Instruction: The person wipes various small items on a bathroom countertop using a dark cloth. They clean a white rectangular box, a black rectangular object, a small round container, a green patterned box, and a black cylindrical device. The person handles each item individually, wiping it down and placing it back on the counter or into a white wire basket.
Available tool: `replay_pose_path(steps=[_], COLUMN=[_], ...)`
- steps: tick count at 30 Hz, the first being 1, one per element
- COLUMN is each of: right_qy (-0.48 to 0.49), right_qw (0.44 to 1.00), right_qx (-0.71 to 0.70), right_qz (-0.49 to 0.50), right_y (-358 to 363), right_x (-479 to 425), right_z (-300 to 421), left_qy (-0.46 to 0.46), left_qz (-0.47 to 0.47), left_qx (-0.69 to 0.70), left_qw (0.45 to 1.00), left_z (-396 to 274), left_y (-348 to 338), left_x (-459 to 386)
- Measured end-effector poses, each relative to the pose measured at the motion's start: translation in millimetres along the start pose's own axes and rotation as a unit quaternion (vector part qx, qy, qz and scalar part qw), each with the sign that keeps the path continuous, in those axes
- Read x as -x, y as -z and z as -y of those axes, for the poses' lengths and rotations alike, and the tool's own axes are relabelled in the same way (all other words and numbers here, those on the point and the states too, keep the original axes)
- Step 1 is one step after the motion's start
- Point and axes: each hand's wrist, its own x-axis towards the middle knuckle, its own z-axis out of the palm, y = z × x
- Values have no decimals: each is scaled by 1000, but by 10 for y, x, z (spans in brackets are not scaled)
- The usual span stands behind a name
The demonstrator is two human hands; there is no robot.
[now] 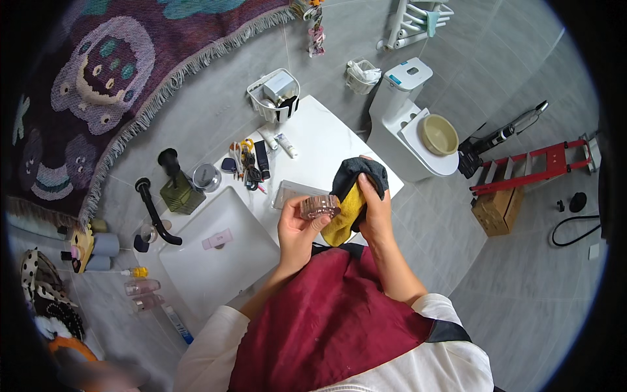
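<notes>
My left hand (pixel 300 230) grips a small round ribbed container of clear brownish plastic or glass (pixel 319 207) by its sides. Just to its right, my right hand (pixel 376 206) holds a bunched yellow and dark grey cloth (pixel 347 210), its thumb pressed on the grey part. The container and the cloth are very close together; whether they touch is hard to tell. Both hands are above the near edge of a white countertop (pixel 321 132). Below them lies a flat clear box or tray (pixel 299 192), partly hidden by my left hand and the container.
Left of my hands is a white washbasin (pixel 220 264) with a pink tube (pixel 217 239) in it and a black faucet (pixel 159 215). Behind it stand a green bottle (pixel 182 195) and a round clear jar (pixel 206 177). Cables (pixel 252 169) and tubes lie on the counter. A toilet (pixel 392 112) is at right.
</notes>
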Motion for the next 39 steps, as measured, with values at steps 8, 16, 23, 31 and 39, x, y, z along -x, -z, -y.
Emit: replay_pose_path(steps=[8,16,23,31,39], right_qy=[122,2,65,311,-66], right_qw=[959,991,996,864,994], right_qx=[228,132,45,311,-80], right_qz=[117,-12,46,246,-35], right_y=[-138,29,60,-18,150], right_x=[133,-206,-151,92,269], right_z=[-7,-134,68,-231,-374], left_qy=[-55,109,244,250,188], left_qz=[-2,66,-53,-109,-41], left_qx=[-153,84,216,312,428], left_qw=[987,988,944,910,883], left_z=[114,-196,-37,-36,63], left_y=[59,-111,80,168,463], left_x=[16,41,-109,-246,-348])
